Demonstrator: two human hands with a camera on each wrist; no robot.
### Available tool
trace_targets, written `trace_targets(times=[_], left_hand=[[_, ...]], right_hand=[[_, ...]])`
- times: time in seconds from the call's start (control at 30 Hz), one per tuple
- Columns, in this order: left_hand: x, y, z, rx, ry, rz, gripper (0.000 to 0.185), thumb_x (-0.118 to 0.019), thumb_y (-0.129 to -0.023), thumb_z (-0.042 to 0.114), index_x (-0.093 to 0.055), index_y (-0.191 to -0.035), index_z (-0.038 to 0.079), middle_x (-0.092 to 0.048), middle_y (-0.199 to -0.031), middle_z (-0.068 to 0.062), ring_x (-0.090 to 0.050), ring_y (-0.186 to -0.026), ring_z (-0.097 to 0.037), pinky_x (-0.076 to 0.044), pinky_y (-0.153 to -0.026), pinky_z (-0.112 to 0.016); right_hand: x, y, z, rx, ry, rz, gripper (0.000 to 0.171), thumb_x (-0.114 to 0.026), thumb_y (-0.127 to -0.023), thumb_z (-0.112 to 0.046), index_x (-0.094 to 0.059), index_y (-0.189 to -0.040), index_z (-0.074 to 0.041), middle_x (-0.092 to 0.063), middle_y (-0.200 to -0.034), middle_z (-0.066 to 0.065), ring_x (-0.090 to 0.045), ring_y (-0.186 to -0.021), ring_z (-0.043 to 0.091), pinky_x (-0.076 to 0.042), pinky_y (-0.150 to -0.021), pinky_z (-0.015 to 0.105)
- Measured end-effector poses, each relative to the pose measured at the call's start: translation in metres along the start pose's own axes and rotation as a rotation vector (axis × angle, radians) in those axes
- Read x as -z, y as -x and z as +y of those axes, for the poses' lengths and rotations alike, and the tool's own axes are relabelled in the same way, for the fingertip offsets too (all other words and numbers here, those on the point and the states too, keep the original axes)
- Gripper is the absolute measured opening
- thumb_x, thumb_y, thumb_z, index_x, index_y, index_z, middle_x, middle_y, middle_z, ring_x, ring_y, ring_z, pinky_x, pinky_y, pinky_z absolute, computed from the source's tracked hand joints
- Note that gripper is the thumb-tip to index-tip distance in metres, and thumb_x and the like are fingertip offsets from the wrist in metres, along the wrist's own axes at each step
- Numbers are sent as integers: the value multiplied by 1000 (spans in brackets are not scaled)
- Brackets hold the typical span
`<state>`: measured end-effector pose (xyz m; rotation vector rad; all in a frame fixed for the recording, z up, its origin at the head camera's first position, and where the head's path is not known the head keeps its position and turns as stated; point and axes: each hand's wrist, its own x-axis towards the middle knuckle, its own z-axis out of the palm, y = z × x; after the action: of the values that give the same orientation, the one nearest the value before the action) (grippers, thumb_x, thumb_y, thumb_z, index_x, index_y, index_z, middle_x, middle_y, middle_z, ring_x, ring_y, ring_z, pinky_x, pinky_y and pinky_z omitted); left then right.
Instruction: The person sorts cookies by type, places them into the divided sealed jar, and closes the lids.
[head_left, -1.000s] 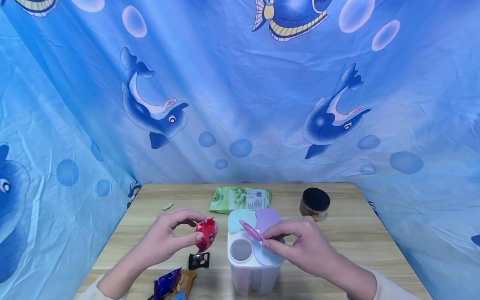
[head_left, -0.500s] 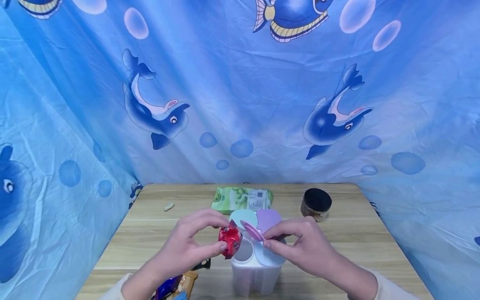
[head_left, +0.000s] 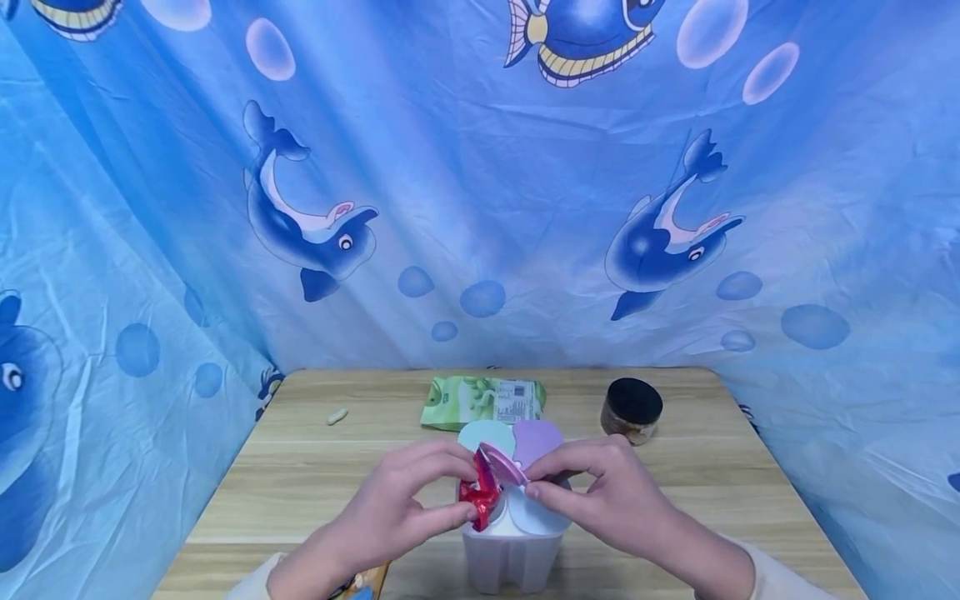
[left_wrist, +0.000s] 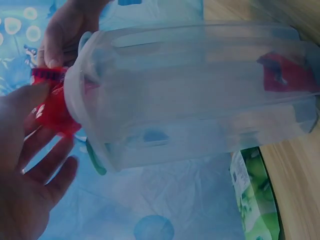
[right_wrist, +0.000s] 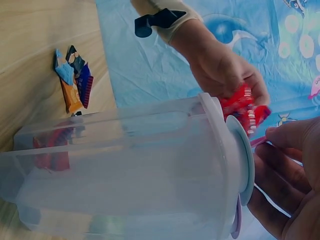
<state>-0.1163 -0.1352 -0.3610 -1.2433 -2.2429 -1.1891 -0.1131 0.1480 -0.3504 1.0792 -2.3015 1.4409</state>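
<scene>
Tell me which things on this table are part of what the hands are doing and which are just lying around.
In use:
left hand pinching the red snack packet
right hand holding up the pink flap lid
clear compartment container

Lying about:
green packet
black-lidded jar
peanut-like bit
snack packets by the near edge
</scene>
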Motion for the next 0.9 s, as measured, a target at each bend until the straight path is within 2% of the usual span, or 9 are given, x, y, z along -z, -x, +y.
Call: trace_targets(times=[0.1,0.23,0.37,0.5,0.6,0.77,0.9], left_hand=[[-1,0,-1,-4,-5,-60,30,-80,-91,20,-70,-119,23,-70,-115,8,-67,-102,-7,-59,-88,-27],[0,-1,-1,-6,-59,-72,29,-80,-91,22,-72,-118,26,-69,-115,12,-64,-108,-7,-57,-92,-30],[4,-5,-1,-57,-147,-89,21,-80,-91,25,-75,-112,29,-67,-108,17,-60,-108,-6,-54,-91,-29],[8,-9,2,-127,-228,-130,18,-79,-92,27,-77,-110,27,-67,-106,16,-59,-105,-6,-52,-90,-29],[11,-11,5,-144,-293,-172,16,-78,-93,32,-78,-108,27,-68,-106,17,-58,-106,-5,-50,-90,-29],[15,-15,9,-104,-341,-267,18,-73,-96,40,-79,-109,30,-70,-108,19,-56,-106,-2,-49,-91,-29],[18,-18,8,-60,-301,-343,20,-69,-97,42,-78,-111,31,-70,-111,19,-56,-108,-2,-49,-93,-30]], right_hand=[[0,0,1,7,1,-3,13,-81,-88,-10,-81,-95,-21,-77,-91,-14,-72,-77,3,-60,-69,26],[0,-1,2,33,-9,-5,13,-81,-88,-9,-81,-96,-19,-78,-91,-12,-72,-77,4,-60,-69,26],[-1,-2,2,54,-14,-4,13,-80,-88,-7,-81,-96,-17,-78,-92,-10,-72,-77,4,-60,-68,25],[0,-2,1,54,-13,-7,13,-81,-88,-6,-81,-95,-17,-78,-91,-10,-72,-77,4,-59,-67,25],[0,-2,1,46,-14,-14,13,-81,-87,-6,-80,-95,-17,-77,-90,-11,-72,-76,4,-59,-68,24],[0,-3,0,49,-7,-9,13,-81,-87,-8,-81,-95,-18,-77,-90,-11,-72,-77,4,-60,-67,25],[0,-3,-2,29,-5,-1,12,-82,-87,-10,-81,-95,-19,-78,-89,-10,-72,-77,4,-60,-67,26]])
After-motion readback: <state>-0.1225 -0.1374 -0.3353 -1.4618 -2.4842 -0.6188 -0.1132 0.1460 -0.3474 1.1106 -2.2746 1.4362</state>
